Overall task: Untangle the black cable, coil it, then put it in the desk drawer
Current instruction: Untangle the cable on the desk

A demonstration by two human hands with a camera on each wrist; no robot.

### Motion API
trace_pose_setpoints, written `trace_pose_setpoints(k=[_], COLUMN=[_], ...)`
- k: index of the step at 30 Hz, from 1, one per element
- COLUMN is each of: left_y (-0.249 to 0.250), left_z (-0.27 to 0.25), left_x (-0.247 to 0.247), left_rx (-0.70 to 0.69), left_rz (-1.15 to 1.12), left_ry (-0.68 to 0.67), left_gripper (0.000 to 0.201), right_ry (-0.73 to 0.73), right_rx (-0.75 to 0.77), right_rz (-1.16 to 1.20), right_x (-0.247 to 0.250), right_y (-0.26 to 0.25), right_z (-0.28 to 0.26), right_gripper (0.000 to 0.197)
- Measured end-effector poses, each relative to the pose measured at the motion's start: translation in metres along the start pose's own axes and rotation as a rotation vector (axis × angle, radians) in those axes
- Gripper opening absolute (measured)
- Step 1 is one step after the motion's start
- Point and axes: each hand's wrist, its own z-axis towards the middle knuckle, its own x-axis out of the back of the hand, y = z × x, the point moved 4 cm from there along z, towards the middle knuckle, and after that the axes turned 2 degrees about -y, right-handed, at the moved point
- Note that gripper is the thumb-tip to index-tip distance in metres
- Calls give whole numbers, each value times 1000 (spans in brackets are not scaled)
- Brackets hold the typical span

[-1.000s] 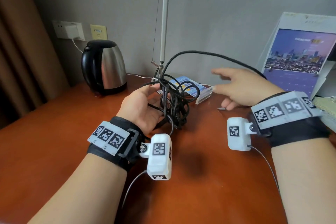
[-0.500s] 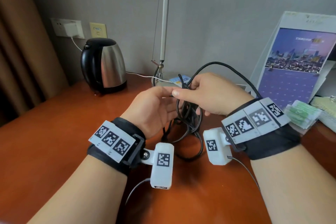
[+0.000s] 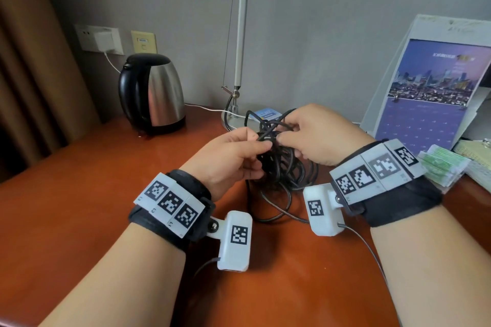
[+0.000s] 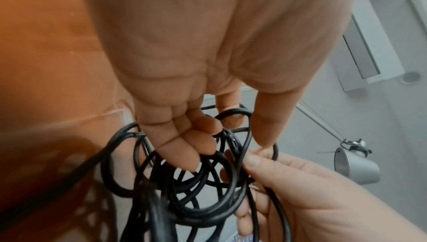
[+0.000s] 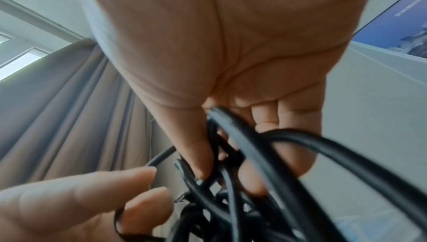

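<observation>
The black cable [image 3: 281, 167] is a tangled bunch of loops held just above the brown desk [image 3: 79, 207], with its lower loops trailing onto the wood. My left hand [image 3: 233, 156] grips the bunch from the left, fingers curled round several strands [image 4: 208, 182]. My right hand [image 3: 310, 135] meets it from the right and pinches strands at the top of the tangle [image 5: 221, 169]. Both hands touch at the knot. No drawer shows in any view.
A black and steel kettle [image 3: 151, 93] stands at the back left. A lamp pole [image 3: 240, 34] rises behind the hands, its base next to a small blue box [image 3: 267, 114]. A calendar [image 3: 430, 93] leans at the right, green packets [image 3: 441, 164] beside it.
My right hand swung in from the right, where it held a wide loop out, and now pinches the top of the tangle beside my left hand. The bunch sits lower and tighter.
</observation>
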Motion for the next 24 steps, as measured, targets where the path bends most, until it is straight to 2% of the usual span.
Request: trace_pose_setpoints(k=[4, 8, 11, 14, 16, 21, 24], left_y=[5, 7, 3, -3, 4, 29, 35], left_z=[1, 5, 5, 6, 4, -9, -12], left_x=[3, 21, 45, 54, 49, 36, 34], left_rx=[-37, -29, 25, 56, -6, -360, -483], left_rz=[-147, -304, -485, -529, -406, -65, 227], left_ry=[114, 339, 531, 601, 572, 550, 544], left_gripper=[29, 32, 32, 23, 11, 30, 42], right_ry=[48, 101, 92, 74, 88, 104, 121], right_rx=[-46, -99, -140, -190, -221, -234, -173], right_rz=[60, 4, -17, -30, -52, -122, -194], right_x=[2, 5, 8, 6, 5, 7, 10], right_y=[15, 30, 41, 50, 53, 40, 25], right_z=[3, 4, 6, 9, 11, 10, 6], right_gripper=[23, 24, 24, 26, 29, 37, 32])
